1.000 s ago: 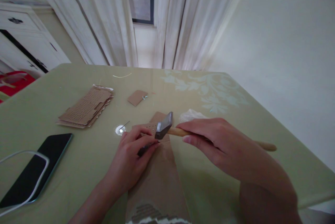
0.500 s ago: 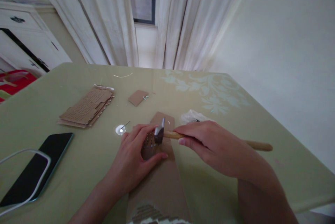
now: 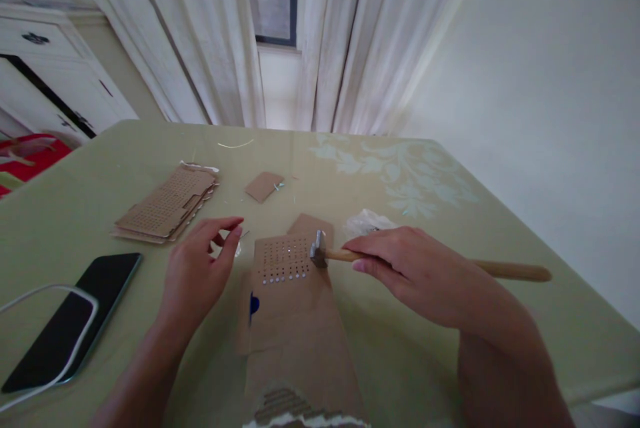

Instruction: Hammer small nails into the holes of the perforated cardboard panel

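Right hand (image 3: 420, 275) is wrapped around the wooden handle of a small metal-headed hammer (image 3: 350, 256), gripping close up near the head, with the rest of the handle sticking out to the right past the wrist. The hammer head sits right at the right edge of a brown cardboard piece punched with rows of little holes (image 3: 283, 260); I can't tell if it's actually touching it. Left hand (image 3: 197, 271) is open and holding nothing, fingers loosely spread, hovering just left of that punched piece over the pale green bench (image 3: 100, 215).

The punched piece lies on top of a longer plain brown cardboard strip (image 3: 300, 348) that runs toward me. There's a small blue thing (image 3: 254, 304) at the left edge of the cardboard, too small to make out.

Other stuff on the bench: a stack of perforated cardboard sheets (image 3: 167, 203) further back on the left, a small brown cardboard scrap (image 3: 263, 185) behind, a crumpled clear plastic bit (image 3: 367, 223) just behind my right hand, and a black phone (image 3: 67, 325) with a white cable (image 3: 45, 298) draped over it, near left.
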Available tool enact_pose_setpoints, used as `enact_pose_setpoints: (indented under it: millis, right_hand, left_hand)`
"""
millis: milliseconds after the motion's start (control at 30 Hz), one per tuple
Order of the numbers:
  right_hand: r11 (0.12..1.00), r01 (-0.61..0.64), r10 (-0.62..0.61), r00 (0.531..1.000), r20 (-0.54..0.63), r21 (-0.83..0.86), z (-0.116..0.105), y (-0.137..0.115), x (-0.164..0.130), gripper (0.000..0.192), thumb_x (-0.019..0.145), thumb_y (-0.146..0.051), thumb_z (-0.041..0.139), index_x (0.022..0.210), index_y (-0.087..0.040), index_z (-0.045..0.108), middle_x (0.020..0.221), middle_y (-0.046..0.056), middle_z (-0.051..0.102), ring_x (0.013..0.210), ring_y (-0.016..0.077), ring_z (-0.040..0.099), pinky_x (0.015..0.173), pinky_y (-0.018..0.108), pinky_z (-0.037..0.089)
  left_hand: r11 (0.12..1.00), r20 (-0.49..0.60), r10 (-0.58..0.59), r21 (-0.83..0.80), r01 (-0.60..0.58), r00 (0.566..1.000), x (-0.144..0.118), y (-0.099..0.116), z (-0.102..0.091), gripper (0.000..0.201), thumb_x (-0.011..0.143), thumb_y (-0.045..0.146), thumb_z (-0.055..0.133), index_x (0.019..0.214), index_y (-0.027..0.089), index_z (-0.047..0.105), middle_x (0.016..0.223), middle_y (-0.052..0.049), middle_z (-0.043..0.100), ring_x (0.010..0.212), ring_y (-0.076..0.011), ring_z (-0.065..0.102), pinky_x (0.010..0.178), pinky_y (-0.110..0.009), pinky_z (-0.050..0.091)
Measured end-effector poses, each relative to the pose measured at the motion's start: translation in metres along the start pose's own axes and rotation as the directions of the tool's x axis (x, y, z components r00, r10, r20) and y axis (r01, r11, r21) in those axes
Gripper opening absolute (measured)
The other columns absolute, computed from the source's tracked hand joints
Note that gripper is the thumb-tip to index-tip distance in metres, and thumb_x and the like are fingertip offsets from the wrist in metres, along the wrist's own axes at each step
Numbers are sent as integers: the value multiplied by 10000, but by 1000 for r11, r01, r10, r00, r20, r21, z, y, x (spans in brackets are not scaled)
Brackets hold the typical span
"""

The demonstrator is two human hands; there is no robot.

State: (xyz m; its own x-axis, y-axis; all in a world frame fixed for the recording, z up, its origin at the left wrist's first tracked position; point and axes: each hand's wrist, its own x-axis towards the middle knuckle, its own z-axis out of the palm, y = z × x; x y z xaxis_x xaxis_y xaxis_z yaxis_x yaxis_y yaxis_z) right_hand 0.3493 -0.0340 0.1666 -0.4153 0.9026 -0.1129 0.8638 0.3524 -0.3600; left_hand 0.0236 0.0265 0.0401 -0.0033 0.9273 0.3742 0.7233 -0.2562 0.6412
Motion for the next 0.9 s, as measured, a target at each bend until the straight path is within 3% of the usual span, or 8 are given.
enact_pose_setpoints:
  millis: [167,300,400,567,700,800,900]
  right_hand:
    - [1000,1,-1,1000,-3,-12,1,-2,2,283,1128,-269,609,1241,-247,868,1065,92,877,990,271,815,913,363,576]
    - [1000,6,-6,1000,-5,-13,-1,-3,1,290,1126,-278,599,1206,-252,876,1034,89,875,962,269,811,892,354,578]
    - [1000,-6,6,1000,-1,-24,-1,-3,1,294,1128,-276,591,1211,-244,871,1036,97,870,961,276,807,892,360,567]
    - [999,-8,8,1000,-1,-46,-1,-2,1,297,1133,-264,577,1205,-225,863,1042,107,863,960,274,795,879,360,537]
    - [998,-14,13,1000,-16,-68,-3,-2,0,290,1126,-266,585,1192,-223,865,1044,108,864,965,277,793,857,352,525]
    - [998,-13,12,1000,-22,-69,-3,-1,0,291,1131,-278,584,1165,-228,869,1050,105,866,973,276,793,862,350,521]
    - [997,-17,15,1000,-28,-77,-2,0,0,279,1130,-286,597,1148,-233,871,1050,103,866,982,277,794,873,350,523]
  left_hand:
    - [967,140,-66,254,28,988,8,-36,19,324,1026,434,557,1116,227,790,1157,-140,788,961,-329,707,959,-490,544]
    - [970,168,-79,242,37,983,9,-43,32,223,968,354,557,882,246,731,1007,-130,759,999,-343,696,948,-478,550]
    - [979,145,-70,200,40,987,11,-40,31,190,959,322,538,874,241,687,957,-132,742,989,-344,687,946,-482,545]
    - [999,100,-38,1,38,994,6,-7,11,365,1091,434,470,1270,215,701,1107,-91,776,910,-246,694,806,-363,549]
    - [949,147,8,-312,39,989,-8,41,-5,266,1062,485,642,1090,244,748,1036,-39,801,904,-213,701,790,-327,525]
    - [924,262,57,-379,49,963,-15,68,-5,228,1025,466,702,1008,250,775,942,-21,807,885,-216,719,775,-324,534]
    - [922,375,68,-377,85,924,-18,77,2,213,1008,446,702,994,265,812,941,-16,834,850,-221,733,720,-323,523]
